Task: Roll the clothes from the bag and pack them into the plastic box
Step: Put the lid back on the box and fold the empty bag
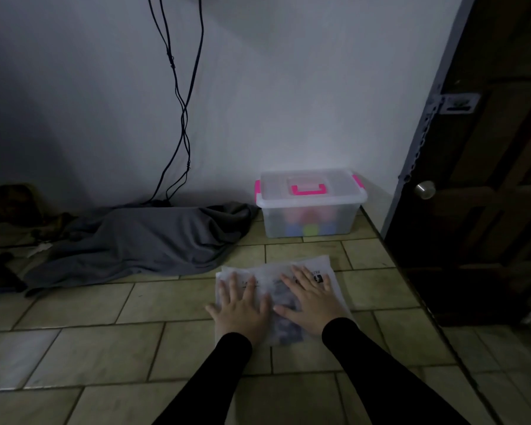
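Note:
A flat white plastic bag point(272, 276) with black print lies on the tiled floor in front of me. My left hand point(241, 306) and my right hand point(311, 297) rest palm-down on it, fingers spread, holding nothing. Something dark shows through the bag between my hands. A clear plastic box point(310, 207) with a closed lid, pink latches and a pink handle stands against the wall beyond the bag. Coloured rolled items show dimly through its side.
A crumpled grey cloth point(141, 240) lies on the floor to the left by the wall. Black cables point(181, 118) hang down the wall behind it. A dark wooden door point(488, 179) with a round knob stands at the right. Dark clutter sits at far left.

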